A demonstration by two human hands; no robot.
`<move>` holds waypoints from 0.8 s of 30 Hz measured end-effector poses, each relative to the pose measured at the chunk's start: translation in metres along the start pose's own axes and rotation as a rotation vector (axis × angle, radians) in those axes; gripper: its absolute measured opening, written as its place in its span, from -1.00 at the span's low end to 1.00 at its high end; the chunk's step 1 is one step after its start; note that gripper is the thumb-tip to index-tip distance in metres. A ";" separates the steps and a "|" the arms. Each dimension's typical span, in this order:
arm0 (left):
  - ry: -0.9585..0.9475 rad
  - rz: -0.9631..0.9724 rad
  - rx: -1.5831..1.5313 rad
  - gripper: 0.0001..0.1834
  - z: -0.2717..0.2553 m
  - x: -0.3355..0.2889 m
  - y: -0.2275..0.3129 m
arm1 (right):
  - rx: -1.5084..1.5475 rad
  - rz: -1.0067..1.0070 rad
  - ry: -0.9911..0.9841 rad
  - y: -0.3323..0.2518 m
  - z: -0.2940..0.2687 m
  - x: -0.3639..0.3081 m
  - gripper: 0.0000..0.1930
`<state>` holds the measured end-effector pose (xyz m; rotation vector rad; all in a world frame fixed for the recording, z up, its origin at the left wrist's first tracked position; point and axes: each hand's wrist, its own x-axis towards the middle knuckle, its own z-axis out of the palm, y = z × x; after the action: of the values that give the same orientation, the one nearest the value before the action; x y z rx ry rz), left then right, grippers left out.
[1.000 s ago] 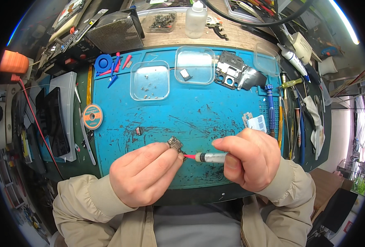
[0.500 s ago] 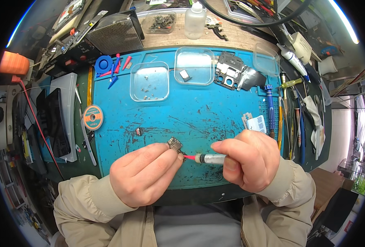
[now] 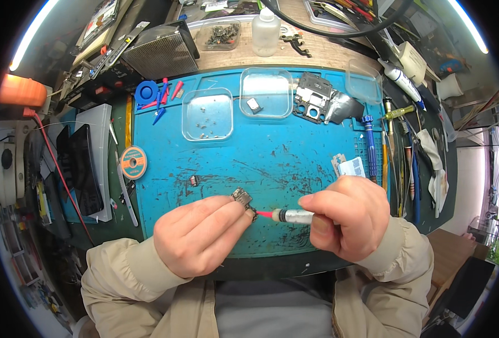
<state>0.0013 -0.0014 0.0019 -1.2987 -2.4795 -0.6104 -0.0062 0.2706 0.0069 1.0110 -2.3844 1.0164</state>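
Observation:
Near the front of the blue mat, my left hand (image 3: 200,235) is closed on a small circuit board (image 3: 242,197), pinching it so that only its far end and right edge show. My right hand (image 3: 348,219) grips a clear syringe (image 3: 295,216) with a pink tip. It lies nearly level and points left, its tip at the board's right edge beside my left fingertips; whether it touches cannot be made out. A little metal component (image 3: 193,181) lies on the mat beyond my left hand.
Two clear trays, one with several screws (image 3: 207,138) and one with a small metal part (image 3: 254,105), stand farther back. A solder spool (image 3: 133,163) lies left. Phone parts (image 3: 312,97) sit back right; a blue screwdriver (image 3: 369,141) and other tools line the right side.
The whole view has shifted slightly, so the mat and both hands appear a little farther right. My hands keep their grips on the board and syringe.

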 end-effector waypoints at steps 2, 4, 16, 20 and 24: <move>-0.018 -0.010 -0.024 -0.60 -0.001 0.000 0.000 | -0.011 -0.003 0.006 0.000 -0.001 0.000 -0.72; -0.022 -0.014 -0.025 -0.60 -0.002 0.001 0.000 | -0.018 -0.006 0.015 0.000 -0.001 0.000 -0.74; -0.037 0.178 0.133 -0.68 -0.002 0.009 -0.007 | -0.080 -0.047 0.232 0.014 -0.003 0.002 -0.62; -0.056 0.211 0.161 -0.68 -0.001 0.011 -0.006 | -0.085 -0.059 0.252 0.015 -0.008 0.003 -0.66; 0.009 0.179 0.158 -0.72 0.005 0.009 -0.006 | -0.098 -0.056 0.276 0.015 -0.010 0.001 -0.70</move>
<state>-0.0086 0.0043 -0.0005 -1.4308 -2.3183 -0.3689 -0.0175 0.2851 0.0068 0.8384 -2.1466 0.9415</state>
